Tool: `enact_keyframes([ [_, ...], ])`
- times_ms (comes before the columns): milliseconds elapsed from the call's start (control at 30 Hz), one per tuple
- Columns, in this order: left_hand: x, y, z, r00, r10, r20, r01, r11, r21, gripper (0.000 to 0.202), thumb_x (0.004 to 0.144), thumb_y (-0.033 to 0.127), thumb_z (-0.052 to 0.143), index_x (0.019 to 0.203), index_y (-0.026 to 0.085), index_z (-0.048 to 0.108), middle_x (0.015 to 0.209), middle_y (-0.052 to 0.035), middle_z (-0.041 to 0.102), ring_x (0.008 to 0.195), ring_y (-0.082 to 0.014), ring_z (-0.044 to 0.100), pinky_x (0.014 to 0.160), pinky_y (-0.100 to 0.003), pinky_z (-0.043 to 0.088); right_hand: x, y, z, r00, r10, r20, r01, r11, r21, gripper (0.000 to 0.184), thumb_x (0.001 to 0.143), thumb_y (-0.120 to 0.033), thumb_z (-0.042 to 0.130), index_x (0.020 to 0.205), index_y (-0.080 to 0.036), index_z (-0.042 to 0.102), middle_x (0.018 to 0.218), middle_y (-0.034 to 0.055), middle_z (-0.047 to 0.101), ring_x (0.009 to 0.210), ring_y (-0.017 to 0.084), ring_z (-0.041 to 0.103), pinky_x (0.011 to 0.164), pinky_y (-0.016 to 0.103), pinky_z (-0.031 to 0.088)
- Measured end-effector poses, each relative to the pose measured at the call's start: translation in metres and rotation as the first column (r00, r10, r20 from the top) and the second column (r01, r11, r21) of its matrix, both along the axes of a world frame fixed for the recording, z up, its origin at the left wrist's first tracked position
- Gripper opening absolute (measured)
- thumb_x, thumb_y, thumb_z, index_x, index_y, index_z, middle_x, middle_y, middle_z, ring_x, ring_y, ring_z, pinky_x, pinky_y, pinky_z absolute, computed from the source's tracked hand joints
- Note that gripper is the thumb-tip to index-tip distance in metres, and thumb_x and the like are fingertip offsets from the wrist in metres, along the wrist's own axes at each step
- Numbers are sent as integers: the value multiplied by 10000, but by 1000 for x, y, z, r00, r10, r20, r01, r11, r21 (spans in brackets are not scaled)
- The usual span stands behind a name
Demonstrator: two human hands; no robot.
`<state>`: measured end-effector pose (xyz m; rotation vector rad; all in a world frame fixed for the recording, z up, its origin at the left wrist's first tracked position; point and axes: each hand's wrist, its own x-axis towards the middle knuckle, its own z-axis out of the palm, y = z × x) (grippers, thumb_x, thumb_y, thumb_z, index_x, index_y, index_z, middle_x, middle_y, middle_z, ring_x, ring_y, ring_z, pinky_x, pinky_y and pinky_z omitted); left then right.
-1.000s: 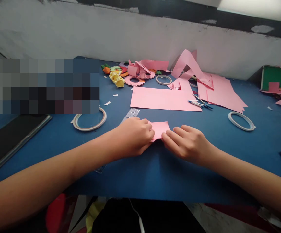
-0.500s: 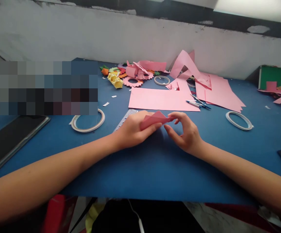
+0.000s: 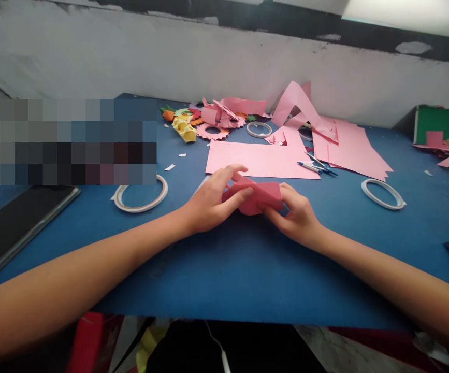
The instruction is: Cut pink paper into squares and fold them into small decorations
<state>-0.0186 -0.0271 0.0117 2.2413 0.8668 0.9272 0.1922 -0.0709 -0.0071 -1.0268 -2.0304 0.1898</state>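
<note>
A piece of folded pink paper (image 3: pixel 261 196) is held between both hands, just above the blue table. My left hand (image 3: pixel 218 201) grips its left side, thumb on the near face and fingers raised behind. My right hand (image 3: pixel 296 210) pinches the right end, thumb below and fingers at the edge. The paper is bent into a curved, partly opened fold; its far side is hidden. Behind the hands lies a flat pink sheet (image 3: pixel 253 158). A clear ruler (image 3: pixel 201 184) is mostly covered by my left hand.
Rolls of tape (image 3: pixel 162 199) lie left, at right (image 3: pixel 383 194) and at the back. Pens (image 3: pixel 313 167) rest by the pink sheets (image 3: pixel 352 147). Cut-paper shapes (image 3: pixel 212 129) pile up near the wall. A dark phone (image 3: pixel 18 223) is at left. The table (image 3: pixel 247 280) ends in front of me.
The pink paper has turned and opened out, showing a wider face. My right hand has closed on its right end, and my left fingers have lifted.
</note>
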Motion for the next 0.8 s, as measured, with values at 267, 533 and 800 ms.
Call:
enact_keyframes([
  [267,5,-1,-2,981,14,195,23,982,-186,357,932,329,458,1234,138,462,1067,-81,670,963,-179,631,862,-312,492,0,-2,-1,981,-143,-127,145,989,5,110,884,-274,589,955,-193,607,788,18,670,667,145,587,618,269,487],
  [533,6,-1,-5,1000,22,-12,-24,985,-169,297,889,330,508,1109,134,548,1083,-105,642,978,-230,584,896,-390,457,0,3,-2,985,-106,-134,79,978,-192,233,854,-361,619,1000,-180,628,898,55,700,737,178,635,656,302,522],
  [800,8,-5,-6,975,-9,221,59,973,-221,176,954,300,379,1043,184,476,1074,-68,621,958,-169,597,877,-327,495,-1,-1,2,959,-164,-229,139,983,-121,225,846,-384,642,976,-203,615,840,25,690,724,166,623,652,283,517],
])
